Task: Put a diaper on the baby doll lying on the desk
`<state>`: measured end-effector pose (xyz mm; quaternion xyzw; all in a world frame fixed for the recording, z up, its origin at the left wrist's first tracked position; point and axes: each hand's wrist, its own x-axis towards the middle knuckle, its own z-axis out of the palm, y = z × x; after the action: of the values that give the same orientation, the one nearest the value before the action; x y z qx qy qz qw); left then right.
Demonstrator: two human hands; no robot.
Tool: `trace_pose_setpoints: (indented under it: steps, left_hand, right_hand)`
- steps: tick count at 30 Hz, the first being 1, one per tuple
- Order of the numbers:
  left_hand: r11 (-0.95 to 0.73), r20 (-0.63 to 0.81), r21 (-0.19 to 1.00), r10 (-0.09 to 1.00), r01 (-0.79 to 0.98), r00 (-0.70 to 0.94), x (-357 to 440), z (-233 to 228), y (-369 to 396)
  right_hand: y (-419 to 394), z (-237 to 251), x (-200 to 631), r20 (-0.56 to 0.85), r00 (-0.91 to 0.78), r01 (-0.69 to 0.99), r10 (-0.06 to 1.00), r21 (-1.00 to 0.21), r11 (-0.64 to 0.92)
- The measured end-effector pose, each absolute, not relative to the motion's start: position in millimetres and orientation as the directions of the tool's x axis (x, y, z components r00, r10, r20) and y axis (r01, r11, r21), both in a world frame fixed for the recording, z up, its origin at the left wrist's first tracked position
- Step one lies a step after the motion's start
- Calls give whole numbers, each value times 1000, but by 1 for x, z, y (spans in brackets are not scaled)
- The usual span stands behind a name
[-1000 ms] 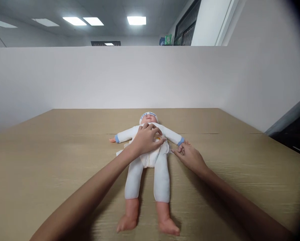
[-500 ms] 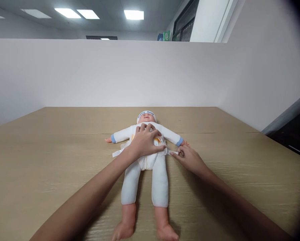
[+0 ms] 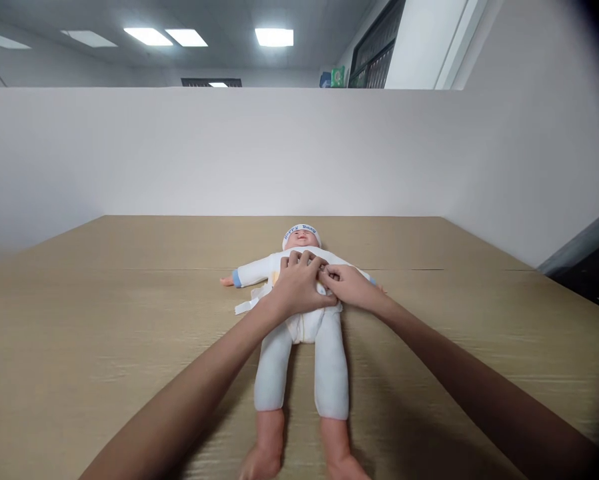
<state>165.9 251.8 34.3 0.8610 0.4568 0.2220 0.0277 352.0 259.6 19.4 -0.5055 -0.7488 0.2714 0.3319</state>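
Observation:
A baby doll point(image 3: 330, 363) in a white suit and headband lies face up on the table, feet toward me. Around its hips is a white diaper point(image 3: 302, 328). My left hand point(image 3: 302, 283) lies spread across the diaper's front, thumb stretched to the right. Close against it, my right hand point(image 3: 348, 283) has its fingers pinched at the upper right of the diaper front. The right-side tab it held a moment before is hidden under these fingers. On the doll's other side, a white diaper tab point(image 3: 244, 307) sticks out loose over the table.
The doll lies on a wood-grain table point(image 3: 129, 347) with a seam across it. A white partition point(image 3: 229, 153) rises behind the far edge. A dark object point(image 3: 587, 257) stands at the right edge.
My right hand has moved from beside the doll's hip, where it pulled the tab outward, up and inward onto the diaper front. My left hand stays spread there. The view has shifted slightly.

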Motion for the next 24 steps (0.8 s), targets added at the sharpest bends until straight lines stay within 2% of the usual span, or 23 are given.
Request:
trace_pose_setpoints:
  steps: [2, 4, 7, 9, 11, 13, 16, 20, 22, 24]
  left_hand:
    - [-574, 335, 305, 812, 760, 479, 162, 36, 254]
    - [-571, 297, 398, 821, 718, 488, 154, 38, 257]
    - [-558, 241, 636, 800, 534, 549, 131, 41, 258]
    - [-533, 267, 761, 777, 370, 570, 111, 40, 253]
    - [-534, 335, 795, 781, 287, 527, 89, 35, 245]
    - [-542, 382, 778, 810, 318, 444, 68, 25, 235]
    - [-505, 395, 720, 862, 476, 317, 40, 8, 225]
    - [-416, 349, 523, 901, 744, 258, 14, -11, 224]
    - [-372, 316, 419, 915, 828, 251, 8, -16, 226]
    - [-326, 282, 374, 932, 868, 228, 6, -20, 228]
  right_hand:
    - [252, 16, 342, 280, -231, 566, 932, -740, 362]
    - [236, 7, 341, 408, -186, 545, 894, -715, 439]
    - [208, -12, 350, 581, -242, 539, 777, -585, 605]
    - [195, -24, 356, 595, -347, 557, 724, -490, 670]
    - [190, -30, 360, 580, -414, 576, 701, -430, 695]
    - [191, -27, 360, 585, -426, 594, 690, -394, 701]
    - [195, -12, 350, 631, -397, 634, 666, -337, 696]
    - [204, 13, 317, 682, -359, 666, 637, -291, 687]
    - [212, 21, 297, 672, -354, 669, 651, -305, 678]
    - [221, 26, 279, 626, -363, 681, 690, -327, 655]
